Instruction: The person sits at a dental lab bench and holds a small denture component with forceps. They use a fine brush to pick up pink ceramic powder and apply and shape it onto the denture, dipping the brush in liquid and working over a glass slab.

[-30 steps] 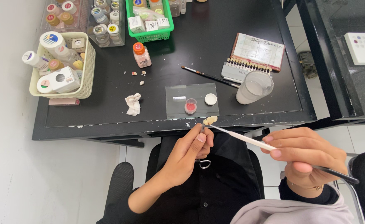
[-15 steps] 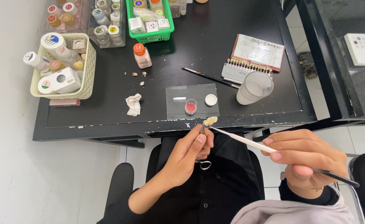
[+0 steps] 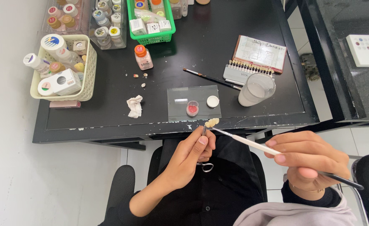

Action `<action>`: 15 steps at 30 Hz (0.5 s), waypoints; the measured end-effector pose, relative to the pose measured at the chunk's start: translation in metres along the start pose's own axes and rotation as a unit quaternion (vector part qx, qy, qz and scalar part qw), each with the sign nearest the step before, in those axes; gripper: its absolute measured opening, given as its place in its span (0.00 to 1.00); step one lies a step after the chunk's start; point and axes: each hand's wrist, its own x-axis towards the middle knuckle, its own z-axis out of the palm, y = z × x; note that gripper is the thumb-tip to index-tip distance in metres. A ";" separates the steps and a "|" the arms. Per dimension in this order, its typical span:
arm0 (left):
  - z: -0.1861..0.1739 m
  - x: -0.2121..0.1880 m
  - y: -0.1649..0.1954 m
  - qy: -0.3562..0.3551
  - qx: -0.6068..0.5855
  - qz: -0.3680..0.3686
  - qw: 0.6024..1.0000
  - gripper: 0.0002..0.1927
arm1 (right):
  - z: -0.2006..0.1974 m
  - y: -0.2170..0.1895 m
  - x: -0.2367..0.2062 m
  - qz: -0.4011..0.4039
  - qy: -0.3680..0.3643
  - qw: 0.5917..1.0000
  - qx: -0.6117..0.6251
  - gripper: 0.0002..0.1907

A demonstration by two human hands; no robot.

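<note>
My left hand (image 3: 190,157) grips a metal clamp tool (image 3: 204,155) with ring handles, and its tip holds a small cream tooth-shaped piece (image 3: 212,122) just past the table's front edge. My right hand (image 3: 308,159) holds a thin brush with a white and black handle (image 3: 251,143); the brush tip touches the tooth piece. Behind them on the black table (image 3: 192,46) lies a clear glass slab (image 3: 192,102) carrying a small pot of pink paste (image 3: 192,108) and a white lid (image 3: 212,101).
A frosted cup (image 3: 255,89), a tooth shade guide (image 3: 247,71), a second brush (image 3: 211,78) and a crumpled tissue (image 3: 134,106) lie on the table. A cream basket (image 3: 69,67) of bottles, a green basket (image 3: 151,19) and an orange-capped bottle (image 3: 142,57) stand behind.
Both hands and the tooth piece stay almost still; the view has shifted slightly, and the brush tip stays against the piece.
</note>
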 end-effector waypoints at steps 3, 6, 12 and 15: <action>0.000 0.000 -0.001 0.001 0.000 0.000 1.000 0.18 | -0.002 0.000 0.001 0.001 -0.013 1.000 -0.007 0.22; 0.000 0.000 -0.001 0.003 0.004 0.005 1.000 0.18 | 0.000 -0.001 0.000 0.010 -0.001 1.000 -0.001 0.21; 0.001 0.000 0.001 0.026 0.054 0.013 0.998 0.17 | -0.003 0.002 0.000 -0.007 -0.005 1.000 -0.007 0.22; 0.003 0.000 0.002 0.033 0.086 0.023 0.995 0.16 | -0.003 0.003 -0.002 -0.009 0.004 1.000 -0.017 0.22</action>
